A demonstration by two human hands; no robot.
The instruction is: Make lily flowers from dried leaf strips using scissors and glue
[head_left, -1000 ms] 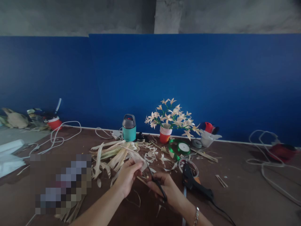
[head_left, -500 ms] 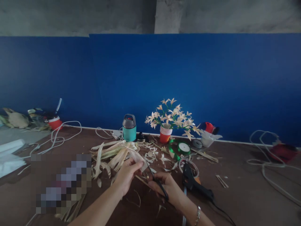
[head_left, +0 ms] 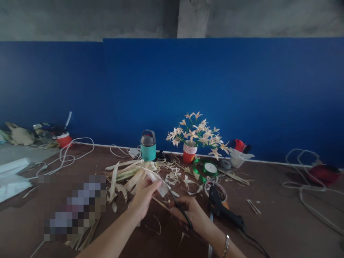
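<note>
Between the thumb and fingers of my left hand point(head_left: 145, 197) is a pale piece of dried husk point(head_left: 162, 188), its broad end pointing right. My right hand point(head_left: 189, 214) is closed round the handles of black scissors point(head_left: 182, 212), whose blades reach up and left to the edge of the husk. A thin stick point(head_left: 160, 202) slants between the two hands; which hand bears it I cannot tell. Behind my left hand lies a heap of dried husk strips point(head_left: 134, 175). Small cut husk pieces point(head_left: 174, 175) are scattered beyond the blades.
A paper cup point(head_left: 189, 154) holds pale husk flowers point(head_left: 200, 130) at the back. Left of it stands a teal flask point(head_left: 148, 147). Green ribbon point(head_left: 199, 168) and a black glue gun point(head_left: 224, 209) with a cord lie at right. White cables point(head_left: 63, 157) loop at left.
My left hand has shifted very slightly left and turned the husk a little. The scissor blades now sit closer along the husk's edge. Everything else stays in place.
</note>
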